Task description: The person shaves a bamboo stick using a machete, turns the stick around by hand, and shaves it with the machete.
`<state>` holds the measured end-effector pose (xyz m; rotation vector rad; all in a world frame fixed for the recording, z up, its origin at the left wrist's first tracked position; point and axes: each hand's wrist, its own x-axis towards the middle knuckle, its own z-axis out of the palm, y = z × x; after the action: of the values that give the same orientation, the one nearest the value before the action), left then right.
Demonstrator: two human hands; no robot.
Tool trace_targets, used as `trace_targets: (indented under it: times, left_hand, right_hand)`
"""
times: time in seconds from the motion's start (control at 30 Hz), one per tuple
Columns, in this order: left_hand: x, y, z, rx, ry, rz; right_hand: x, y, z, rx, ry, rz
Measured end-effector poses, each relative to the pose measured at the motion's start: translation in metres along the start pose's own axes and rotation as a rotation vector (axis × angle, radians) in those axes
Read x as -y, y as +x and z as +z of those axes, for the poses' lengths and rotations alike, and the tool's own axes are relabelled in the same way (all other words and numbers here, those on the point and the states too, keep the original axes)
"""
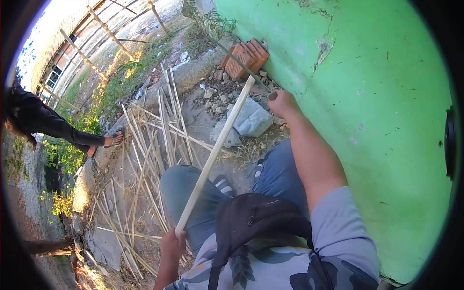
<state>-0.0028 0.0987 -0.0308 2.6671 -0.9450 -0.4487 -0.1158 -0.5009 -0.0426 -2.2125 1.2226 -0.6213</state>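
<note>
One bamboo stick (215,152) slants toward the bricks (245,58), left hand (172,245) gripping its near end

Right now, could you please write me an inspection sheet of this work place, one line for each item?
Surface: bare ground with dirt, dry grass and small stones; no table.
Job's things: one long pale stick, slanting over the knees, its far end up by the rubble.
Clutter: loose split bamboo strips spread on the ground; grey rocks; red bricks against the wall.
Hands: left hand grips the stick's near end; right hand reaches to the rocks near the thin dark rod; whether it holds that rod cannot be told.
Cables: nothing seen.
Surroundings: green wall with cracked paint; another person crouching on the far side; weeds; a building behind.
</note>
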Motion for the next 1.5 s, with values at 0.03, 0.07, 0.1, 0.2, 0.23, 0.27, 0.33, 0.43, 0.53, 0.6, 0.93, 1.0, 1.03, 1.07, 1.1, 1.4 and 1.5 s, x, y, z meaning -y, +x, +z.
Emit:
trace_targets:
  times: [0.03,0.07,0.1,0.2,0.23,0.27,0.33,0.43,0.53,0.6,0.93,1.0,1.03,1.07,1.1,1.4,1.5]
  left_hand:
    - [-0.001,0.000,-0.003,0.003,-0.003,0.011]
    - [-0.002,0.001,-0.004,0.004,-0.009,0.021]
    - [-0.002,0.001,-0.003,0.005,-0.015,0.027]
    - [0.004,0.001,0.000,0.050,-0.011,-0.014]
    - [0.004,0.000,0.001,0.055,-0.021,-0.007]
    - [0.005,0.001,0.001,0.058,-0.030,-0.001]
    - [0.006,0.001,0.001,0.058,-0.037,-0.007]
    - [0.009,0.000,0.003,0.061,-0.043,-0.021]
    - [0.009,0.001,0.000,0.062,-0.049,-0.006]
    - [0.008,0.000,-0.001,0.074,-0.039,-0.007]
    - [-0.006,0.000,0.001,0.069,-0.138,-0.032]
    - [-0.005,0.001,-0.005,0.054,-0.105,-0.018]
    - [-0.001,0.000,-0.005,0.059,-0.079,0.009]
    - [0.001,0.002,-0.005,0.056,-0.077,0.008]
    - [-0.001,0.001,-0.004,0.059,-0.078,-0.001]
    - [-0.008,-0.001,0.005,0.073,-0.204,-0.031]
    - [-0.001,0.001,0.005,0.059,-0.153,-0.017]
  right_hand:
    - [0.002,-0.003,0.000,-0.001,-0.021,0.009]
    - [0.004,-0.004,0.000,-0.001,-0.045,0.015]
    - [0.012,-0.009,-0.004,0.044,-0.053,-0.072]
    - [0.039,-0.033,-0.015,0.214,-0.133,-0.326]
    - [0.045,-0.037,-0.017,0.278,-0.199,-0.414]
    - [0.049,-0.039,-0.018,0.341,-0.262,-0.506]
    - [0.047,-0.035,-0.018,0.347,-0.224,-0.447]
    - [0.024,-0.018,-0.005,0.242,-0.049,-0.204]
    - [0.016,-0.010,-0.005,0.115,0.062,-0.103]
    - [0.024,-0.019,-0.009,0.181,0.047,-0.162]
    - [0.025,-0.020,0.001,0.338,-0.006,-0.139]
    - [0.019,-0.013,0.003,0.217,0.035,-0.087]
    - [0.020,-0.014,0.002,0.233,0.005,-0.132]
    - [0.021,-0.016,0.005,0.252,0.003,-0.207]
    - [0.028,-0.023,0.006,0.281,-0.001,-0.281]
    - [0.031,-0.027,0.007,0.314,0.026,-0.239]
    - [0.027,-0.020,0.013,0.290,-0.008,-0.247]
